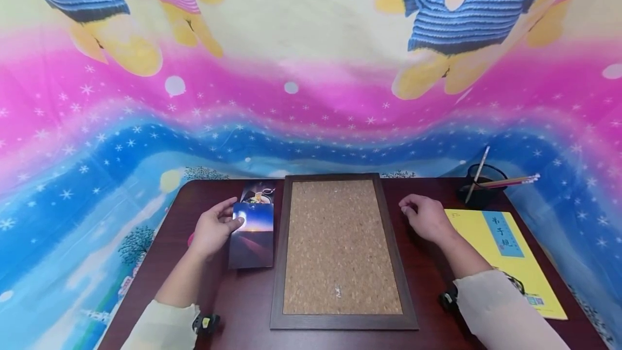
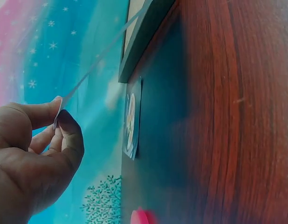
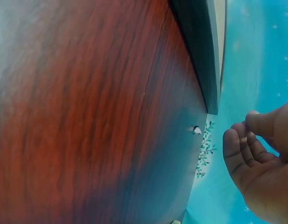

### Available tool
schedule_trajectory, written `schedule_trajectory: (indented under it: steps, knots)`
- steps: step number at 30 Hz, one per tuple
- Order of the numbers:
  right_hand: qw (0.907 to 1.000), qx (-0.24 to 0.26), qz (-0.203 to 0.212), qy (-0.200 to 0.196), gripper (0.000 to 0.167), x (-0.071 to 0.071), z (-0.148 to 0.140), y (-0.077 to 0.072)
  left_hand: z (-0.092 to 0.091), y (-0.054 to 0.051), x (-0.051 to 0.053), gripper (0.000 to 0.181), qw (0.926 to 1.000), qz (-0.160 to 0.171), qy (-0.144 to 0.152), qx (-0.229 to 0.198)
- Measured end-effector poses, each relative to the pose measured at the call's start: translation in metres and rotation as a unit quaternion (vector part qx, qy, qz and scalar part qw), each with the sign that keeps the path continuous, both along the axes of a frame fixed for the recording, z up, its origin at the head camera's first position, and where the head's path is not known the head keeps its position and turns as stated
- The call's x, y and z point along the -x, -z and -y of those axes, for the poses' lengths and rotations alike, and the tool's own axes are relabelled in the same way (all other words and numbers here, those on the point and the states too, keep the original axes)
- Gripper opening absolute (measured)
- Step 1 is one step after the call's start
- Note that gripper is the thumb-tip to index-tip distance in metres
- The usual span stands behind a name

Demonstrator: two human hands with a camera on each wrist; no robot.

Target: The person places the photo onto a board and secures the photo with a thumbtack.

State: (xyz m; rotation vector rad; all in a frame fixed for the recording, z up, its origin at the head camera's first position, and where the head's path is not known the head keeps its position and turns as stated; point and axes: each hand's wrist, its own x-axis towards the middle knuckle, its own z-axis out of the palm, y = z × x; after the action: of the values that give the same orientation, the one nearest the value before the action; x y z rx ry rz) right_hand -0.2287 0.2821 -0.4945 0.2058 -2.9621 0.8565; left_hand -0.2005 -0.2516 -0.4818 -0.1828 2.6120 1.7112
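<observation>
Thumb and fingers of my left hand (image 1: 212, 233) (image 2: 41, 158) pinch the left edge of a sunset photo (image 1: 251, 242), which appears as a thin, edge-on strip (image 2: 88, 73) in the left wrist view. Another photo, with a round dish on it (image 1: 257, 194) (image 2: 131, 121), lies on the table, partly covered by the sunset one in the head view. My right hand (image 1: 427, 219) (image 3: 260, 163) is over the table to the right of the brown-framed cork board (image 1: 340, 247), its fingers loosely curled with nothing visible between them. A small whitish thing (image 3: 196, 130) lies on the table near that hand.
At the right, a yellow book (image 1: 486, 269) lies on the dark red table (image 1: 243, 307), with a black pencil holder (image 1: 478, 190) behind it. Something pink (image 1: 191, 239) (image 2: 140, 217) is beside my left hand. A patterned cloth hangs behind the table.
</observation>
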Motion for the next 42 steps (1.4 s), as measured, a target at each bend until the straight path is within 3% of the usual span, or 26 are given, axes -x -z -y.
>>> schedule_trajectory:
  steps: [10, 18, 25, 30, 42]
  knots:
    - [0.9999, 0.014, 0.002, -0.008, 0.018, 0.006, 0.012, 0.001, -0.012, 0.001, 0.009, 0.065, 0.9997, 0.016, 0.007, -0.018]
    - [0.9995, 0.020, -0.010, -0.022, 0.018, 0.010, 0.017, 0.001, -0.015, -0.009, 0.016, 0.062, 0.9999, 0.008, 0.005, -0.012]
    - [0.9995, 0.021, -0.014, -0.018, 0.016, 0.013, 0.024, 0.000, -0.018, -0.019, 0.022, 0.065, 0.9985, 0.013, 0.013, -0.051]
    - [0.9995, 0.022, -0.011, -0.019, 0.017, 0.015, 0.031, 0.001, -0.021, -0.023, 0.024, 0.065, 0.9983, 0.012, 0.016, -0.054]
    - [0.9989, 0.039, 0.001, -0.026, 0.018, 0.020, 0.043, -0.002, -0.041, -0.015, 0.035, 0.063, 0.9979, 0.007, 0.023, -0.060]
